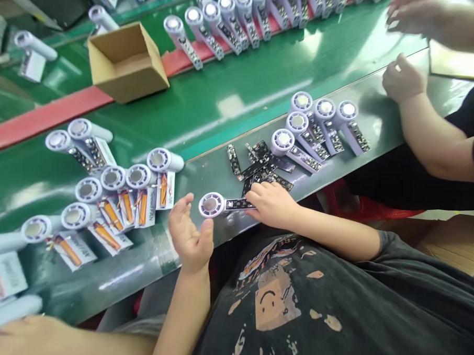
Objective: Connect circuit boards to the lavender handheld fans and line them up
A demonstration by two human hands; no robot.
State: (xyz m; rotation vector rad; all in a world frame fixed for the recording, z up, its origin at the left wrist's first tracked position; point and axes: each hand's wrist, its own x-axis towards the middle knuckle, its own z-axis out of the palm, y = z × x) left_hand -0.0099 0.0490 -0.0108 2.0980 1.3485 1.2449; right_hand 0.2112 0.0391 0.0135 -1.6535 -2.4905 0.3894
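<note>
A small lavender handheld fan (212,204) with a round slotted head lies at the front edge of the bench, a black circuit board along its handle. My right hand (273,204) is closed over the handle's far end, hiding the tip. To the left of the fan head, my left hand (190,235) is raised with thumb and fingers apart, holding nothing. Just beyond my right hand is a pile of loose black circuit boards (263,163). Several fans with boards in their handles (282,142) stand to the right of that pile.
At left are several fans with orange-wrapped parts and white pieces (113,177). An open cardboard box (128,63) sits on the green conveyor (208,113), near a long row of fans (228,20). A co-worker's hands (405,79) are at right; another person's arm (68,337) reaches in lower left.
</note>
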